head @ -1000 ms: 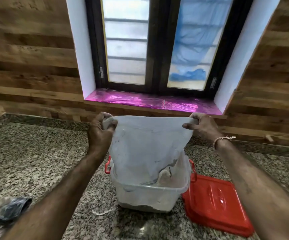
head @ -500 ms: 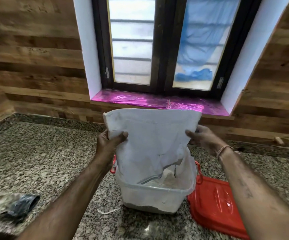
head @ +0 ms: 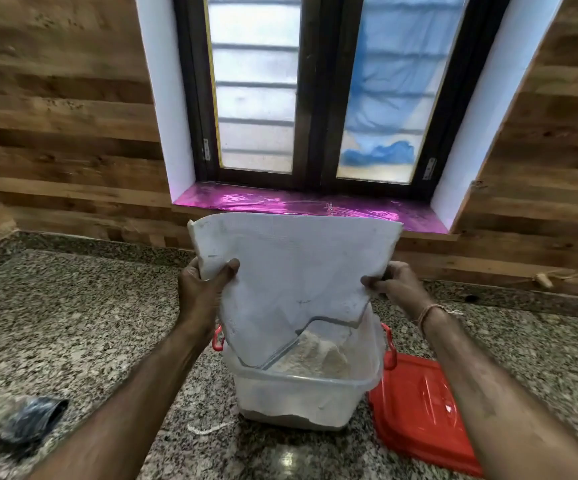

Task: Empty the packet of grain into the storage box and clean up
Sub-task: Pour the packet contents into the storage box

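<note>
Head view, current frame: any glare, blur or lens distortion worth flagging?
Head view: the window backlights the scene, yet the white packet, left hand, right hand and storage box read clearly. Head view: a small glare spot on the granite counter before the box; the pink sill shines. Head view: wide-angle bending curves the wall planks; the cloth at lower left is smeared.

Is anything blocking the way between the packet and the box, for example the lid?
Nothing visible. The lid lies on the counter, right of the box; the lower end of the packet hangs in the open box, above the grain.
</note>
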Tool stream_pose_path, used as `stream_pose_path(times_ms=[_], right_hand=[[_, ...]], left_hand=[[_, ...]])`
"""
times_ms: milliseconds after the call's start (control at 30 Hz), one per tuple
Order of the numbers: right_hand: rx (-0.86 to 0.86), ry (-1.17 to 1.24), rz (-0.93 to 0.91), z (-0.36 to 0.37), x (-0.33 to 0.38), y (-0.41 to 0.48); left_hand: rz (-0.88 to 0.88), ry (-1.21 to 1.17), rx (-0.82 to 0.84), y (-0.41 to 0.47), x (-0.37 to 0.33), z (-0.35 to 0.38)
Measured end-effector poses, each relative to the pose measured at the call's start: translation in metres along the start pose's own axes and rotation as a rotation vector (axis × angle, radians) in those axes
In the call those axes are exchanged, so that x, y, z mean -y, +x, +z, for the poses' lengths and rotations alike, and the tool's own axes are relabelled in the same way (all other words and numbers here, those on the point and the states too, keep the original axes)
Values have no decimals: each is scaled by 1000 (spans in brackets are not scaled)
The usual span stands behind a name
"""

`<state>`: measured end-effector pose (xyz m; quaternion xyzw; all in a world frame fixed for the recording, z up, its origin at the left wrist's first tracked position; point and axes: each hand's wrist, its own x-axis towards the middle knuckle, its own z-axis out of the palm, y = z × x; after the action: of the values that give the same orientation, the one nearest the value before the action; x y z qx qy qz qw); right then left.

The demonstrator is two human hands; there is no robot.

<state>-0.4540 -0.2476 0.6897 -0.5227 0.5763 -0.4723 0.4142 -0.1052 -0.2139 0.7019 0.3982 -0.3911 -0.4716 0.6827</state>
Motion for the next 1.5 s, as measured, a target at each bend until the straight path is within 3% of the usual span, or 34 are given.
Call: stream_pose_path(times_ms=[167,267,367,533,633,733,833,967,1133,1333,1500], right_hand=[[-132,169,-28,6,24,1],[5,171,6,1,31,0],[150,-48,71,0,15,-7],[-62,10,7,6,0,-15],[-26,98,10,-1,7,-14],[124,-194,86,-2,-1,-15],[89,-345,84,1,-13,-16],[-77,-169,-16,-3,-1,-18],[211,-190,73,-2,-4,-25],[-58,114,-41,0,4,-23],[-86,170,-85,0,12,-20]], left_hand=[[-153,306,275,-5,9,-17],[-161,246,209,-11,16,-23],[-138,207,186,-13,15,-21],[-173,230,256,-7,14,-29],[-176,246,254,-6,18,-34],[-157,236,185,-9,25,-29],[-139,188,133,-7,28,-26],[-110,141,131,2,17,-30],[-153,52,193,6,15,-25],[-179,-17,132,5,21,-19],[-155,-61,77,1,31,-12]])
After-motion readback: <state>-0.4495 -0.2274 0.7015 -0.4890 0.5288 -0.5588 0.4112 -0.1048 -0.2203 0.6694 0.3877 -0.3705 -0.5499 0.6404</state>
